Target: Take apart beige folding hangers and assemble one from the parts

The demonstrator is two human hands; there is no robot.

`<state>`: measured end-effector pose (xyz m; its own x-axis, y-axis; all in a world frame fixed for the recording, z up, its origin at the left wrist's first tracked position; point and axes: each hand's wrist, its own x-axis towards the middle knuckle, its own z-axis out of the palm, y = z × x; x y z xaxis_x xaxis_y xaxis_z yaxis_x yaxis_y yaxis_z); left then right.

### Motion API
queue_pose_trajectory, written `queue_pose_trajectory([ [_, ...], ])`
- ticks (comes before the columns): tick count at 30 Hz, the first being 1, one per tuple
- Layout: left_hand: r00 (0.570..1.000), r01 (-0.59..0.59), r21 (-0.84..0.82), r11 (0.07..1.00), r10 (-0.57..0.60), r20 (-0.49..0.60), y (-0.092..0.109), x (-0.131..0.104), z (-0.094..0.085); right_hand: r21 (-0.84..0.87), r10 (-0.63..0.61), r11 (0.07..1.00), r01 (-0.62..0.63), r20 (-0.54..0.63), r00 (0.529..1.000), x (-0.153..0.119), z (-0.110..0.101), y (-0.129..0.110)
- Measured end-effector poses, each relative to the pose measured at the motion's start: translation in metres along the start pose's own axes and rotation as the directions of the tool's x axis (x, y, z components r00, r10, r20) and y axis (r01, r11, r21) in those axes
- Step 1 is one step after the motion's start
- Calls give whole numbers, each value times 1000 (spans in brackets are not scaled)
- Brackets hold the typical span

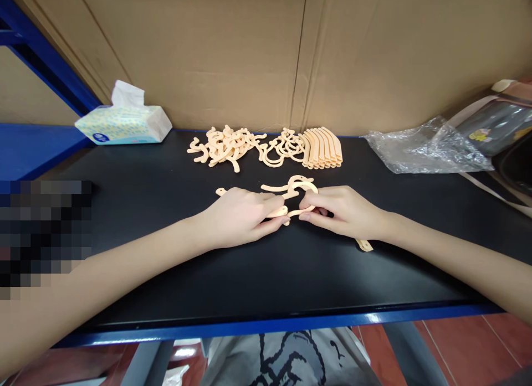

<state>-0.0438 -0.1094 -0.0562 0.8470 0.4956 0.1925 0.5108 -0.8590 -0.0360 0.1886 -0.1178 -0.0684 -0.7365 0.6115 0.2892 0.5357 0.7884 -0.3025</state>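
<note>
My left hand (236,217) is closed around a peach-coloured plastic hanger arm (281,211), whose end with a small hole shows at the fingertips. Facing it, my right hand (349,211) pinches a curved hanger hook (315,188) of the same colour. The hook's lower tail comes close to the arm's end; whether they are joined I cannot tell. Just behind the fingers lie loose hook pieces (272,188). Another piece (364,245) pokes out beneath my right wrist, and a holed end (220,192) shows behind my left hand.
At the back of the black tabletop (249,286) lie a heap of hooks (226,145), more hooks (272,161) and a stack of arms (324,148). A tissue pack (124,123) stands back left. A clear plastic bag (428,148) and a transparent bag (494,125) are right.
</note>
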Motion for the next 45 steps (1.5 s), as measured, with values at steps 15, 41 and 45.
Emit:
queue_pose_trajectory([
  [15,1000,1,-1,1000,-1,2,0,-1,1,-4,5,1000,-5,6,1000,-1,0,1],
  [41,1000,-11,-1,1000,11,4,-1,1,2,8,40,999,-41,26,999,0,-1,-1],
  [45,1000,-12,-1,1000,12,0,-1,0,1,8,35,999,-36,29,999,0,-2,-1],
])
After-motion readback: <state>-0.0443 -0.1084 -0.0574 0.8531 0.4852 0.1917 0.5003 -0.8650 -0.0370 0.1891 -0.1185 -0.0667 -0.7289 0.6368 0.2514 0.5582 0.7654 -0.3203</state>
